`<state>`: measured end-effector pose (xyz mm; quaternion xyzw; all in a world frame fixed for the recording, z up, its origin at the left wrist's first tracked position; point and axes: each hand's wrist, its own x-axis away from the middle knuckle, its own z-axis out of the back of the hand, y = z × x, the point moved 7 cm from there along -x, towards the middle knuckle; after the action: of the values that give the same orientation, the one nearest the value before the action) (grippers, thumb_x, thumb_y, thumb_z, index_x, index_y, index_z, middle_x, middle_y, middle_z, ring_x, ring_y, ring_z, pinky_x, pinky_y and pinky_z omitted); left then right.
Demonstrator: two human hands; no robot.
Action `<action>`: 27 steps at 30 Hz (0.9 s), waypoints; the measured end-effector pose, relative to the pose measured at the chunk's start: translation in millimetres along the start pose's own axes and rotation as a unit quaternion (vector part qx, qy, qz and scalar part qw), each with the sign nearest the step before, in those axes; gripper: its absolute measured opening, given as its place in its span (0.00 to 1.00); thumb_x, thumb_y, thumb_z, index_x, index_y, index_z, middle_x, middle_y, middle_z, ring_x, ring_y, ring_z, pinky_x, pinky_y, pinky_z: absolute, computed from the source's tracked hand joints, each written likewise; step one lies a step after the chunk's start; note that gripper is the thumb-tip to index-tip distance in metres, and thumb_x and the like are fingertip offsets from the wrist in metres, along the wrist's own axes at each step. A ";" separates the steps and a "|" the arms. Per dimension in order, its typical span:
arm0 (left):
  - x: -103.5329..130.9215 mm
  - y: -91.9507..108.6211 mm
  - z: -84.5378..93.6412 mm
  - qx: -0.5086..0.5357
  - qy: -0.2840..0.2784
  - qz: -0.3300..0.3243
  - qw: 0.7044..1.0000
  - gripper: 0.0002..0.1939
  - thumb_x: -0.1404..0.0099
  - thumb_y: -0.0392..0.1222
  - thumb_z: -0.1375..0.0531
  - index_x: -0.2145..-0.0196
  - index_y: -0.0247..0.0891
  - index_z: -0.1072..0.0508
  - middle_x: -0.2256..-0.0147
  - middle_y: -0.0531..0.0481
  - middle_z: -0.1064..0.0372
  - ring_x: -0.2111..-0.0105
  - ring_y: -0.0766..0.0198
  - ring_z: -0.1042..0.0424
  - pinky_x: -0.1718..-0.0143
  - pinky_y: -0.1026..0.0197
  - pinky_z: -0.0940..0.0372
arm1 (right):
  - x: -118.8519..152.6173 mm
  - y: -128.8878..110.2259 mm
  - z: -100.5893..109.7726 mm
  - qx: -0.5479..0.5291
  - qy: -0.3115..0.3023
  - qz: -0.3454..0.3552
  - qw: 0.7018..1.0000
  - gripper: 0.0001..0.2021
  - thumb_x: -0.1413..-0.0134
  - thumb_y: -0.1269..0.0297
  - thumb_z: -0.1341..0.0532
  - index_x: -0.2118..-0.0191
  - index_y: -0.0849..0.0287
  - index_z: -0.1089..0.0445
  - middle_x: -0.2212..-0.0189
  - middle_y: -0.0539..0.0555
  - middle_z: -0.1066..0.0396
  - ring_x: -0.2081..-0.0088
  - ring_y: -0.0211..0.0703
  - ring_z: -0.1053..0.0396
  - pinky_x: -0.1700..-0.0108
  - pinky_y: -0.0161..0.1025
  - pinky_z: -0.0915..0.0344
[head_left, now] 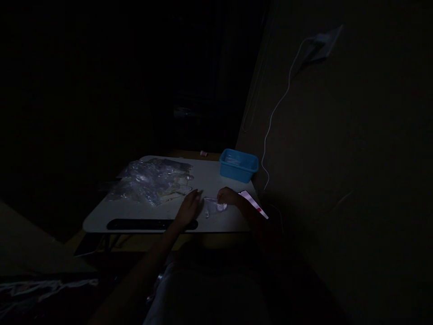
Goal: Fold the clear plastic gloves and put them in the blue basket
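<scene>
The right hand (228, 196) pinches the right side of the small clear bag (211, 208) on the table (135, 211); the left hand (188, 208), loosely spread, is just beside it. Steady the bag's free side flat.

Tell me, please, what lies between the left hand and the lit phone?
Head view: between left hand and lit phone lie a small clear plastic item and the right hand, which touches it.
</scene>
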<state>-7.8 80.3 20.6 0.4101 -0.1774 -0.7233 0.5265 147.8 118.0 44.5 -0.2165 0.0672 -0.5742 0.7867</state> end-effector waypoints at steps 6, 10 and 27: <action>-1.3 -5.7 2.1 0.065 0.022 0.031 0.997 0.23 0.36 0.49 0.57 0.50 0.33 0.38 0.49 0.40 0.38 0.47 0.58 0.40 0.46 0.52 0.45 | 22.7 -13.3 32.4 0.022 0.213 0.042 0.976 0.12 0.51 0.74 0.47 0.63 0.60 0.29 0.61 0.53 0.29 0.56 0.40 0.36 0.54 0.36 0.42; -1.2 -10.2 6.8 0.088 0.053 0.051 0.993 0.22 0.35 0.48 0.59 0.50 0.35 0.38 0.49 0.41 0.37 0.48 0.60 0.39 0.47 0.53 0.44 | 51.6 -27.8 19.7 0.067 0.267 0.125 0.953 0.10 0.53 0.74 0.46 0.68 0.58 0.29 0.64 0.52 0.30 0.56 0.42 0.38 0.53 0.39 0.45; 16.1 39.5 -25.3 -0.266 -0.162 -0.160 0.937 0.25 0.40 0.38 0.54 0.44 0.32 0.44 0.43 0.39 0.47 0.43 0.57 0.49 0.45 0.49 0.52 | 57.1 -29.6 -48.3 0.162 0.212 0.114 0.957 0.26 0.42 0.57 0.55 0.42 0.67 0.48 0.41 0.63 0.51 0.39 0.49 0.56 0.41 0.52 0.60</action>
<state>34.5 55.0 26.1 0.1552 0.0066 -0.8756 0.4574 123.6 44.7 21.7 0.0495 0.1627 -0.5162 0.8394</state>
